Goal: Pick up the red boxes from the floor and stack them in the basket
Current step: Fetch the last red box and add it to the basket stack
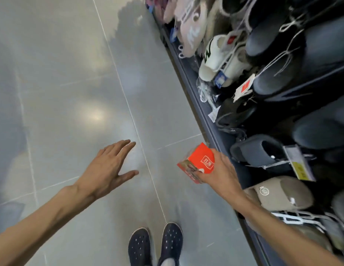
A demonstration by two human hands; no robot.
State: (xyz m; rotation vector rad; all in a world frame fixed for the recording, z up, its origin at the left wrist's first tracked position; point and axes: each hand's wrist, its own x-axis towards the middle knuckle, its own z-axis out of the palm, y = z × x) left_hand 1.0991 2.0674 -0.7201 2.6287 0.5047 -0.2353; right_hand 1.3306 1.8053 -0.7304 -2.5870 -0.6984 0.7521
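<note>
Red box, one of the task's own, sits in the right hand, fingers and thumb curled round it so that it is held clear of the grey tiled floor, just beside the dark edge of a low shelf crowded with slippers and shoes. White characters show on its orange-red face, and it is tilted with one corner up. The left hand hangs spread over the floor, fingers straight and apart, holding nothing. At the bottom of the view stand the person's own dark perforated shoes. As for progress, one box is plainly picked up, so the lifting half of this round looks done; the placing half is not, since no basket appears anywhere in view and its fill cannot be judged. No other red boxes lie on the visible floor, though more may rest outside the view. What seems left is carrying this box to the basket and setting it squarely on the stack.
</note>
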